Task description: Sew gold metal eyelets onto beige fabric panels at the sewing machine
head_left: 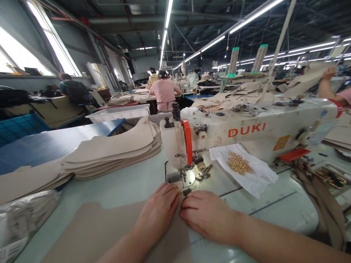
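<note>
A large beige fabric panel (117, 223) lies on the sewing table, its narrow far end reaching toward the needle of a white sewing machine (175, 146). My left hand (163, 204) rests over that end with its fingers bent and pressed together on the fabric. Close beside it, my right hand (205, 215) pinches at the panel's right edge, fingertips curled. What lies right under the fingertips is hidden. Just beyond both hands are the presser foot (184, 175) and the lit needle plate (189, 177).
A stack of beige panels (115, 151) lies at the left, near a plastic bag (30, 219). Gold metal rings (239, 163) sit on a white cloth (260, 180) under the machine arm. Brown straps (320, 204) hang at the right. Other people work farther back; one arm (326, 84) shows at far right.
</note>
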### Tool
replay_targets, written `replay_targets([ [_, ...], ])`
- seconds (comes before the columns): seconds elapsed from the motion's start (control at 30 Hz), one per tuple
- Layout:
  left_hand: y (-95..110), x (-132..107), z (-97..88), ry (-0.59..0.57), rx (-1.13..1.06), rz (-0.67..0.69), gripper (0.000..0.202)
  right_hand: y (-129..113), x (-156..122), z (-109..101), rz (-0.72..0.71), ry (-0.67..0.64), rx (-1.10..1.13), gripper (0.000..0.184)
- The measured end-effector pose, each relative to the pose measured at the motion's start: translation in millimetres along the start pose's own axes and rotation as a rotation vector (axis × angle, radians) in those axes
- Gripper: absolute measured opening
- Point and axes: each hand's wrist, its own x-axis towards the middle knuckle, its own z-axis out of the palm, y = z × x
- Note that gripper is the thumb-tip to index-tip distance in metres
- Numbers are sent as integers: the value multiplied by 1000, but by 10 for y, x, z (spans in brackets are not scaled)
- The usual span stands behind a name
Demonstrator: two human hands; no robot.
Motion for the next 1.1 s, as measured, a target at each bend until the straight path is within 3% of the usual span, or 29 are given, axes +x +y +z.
replay_targets([
  [0.23, 12, -4, -37, -59, -46, -77, 15, -10, 36, 2, 100, 25, -50, 16],
  [0.43, 64, 38, -150, -155, -75, -114, 15, 16, 59, 27, 97, -10, -98, 15],
  [0.77, 76, -50, -93, -13, -112, -93, 18, 40, 106, -1, 17, -49, -206, 10],
  [1.1, -22, 175, 103, -1, -93, -83, 18, 291, 79, -58, 67, -87, -207, 15],
])
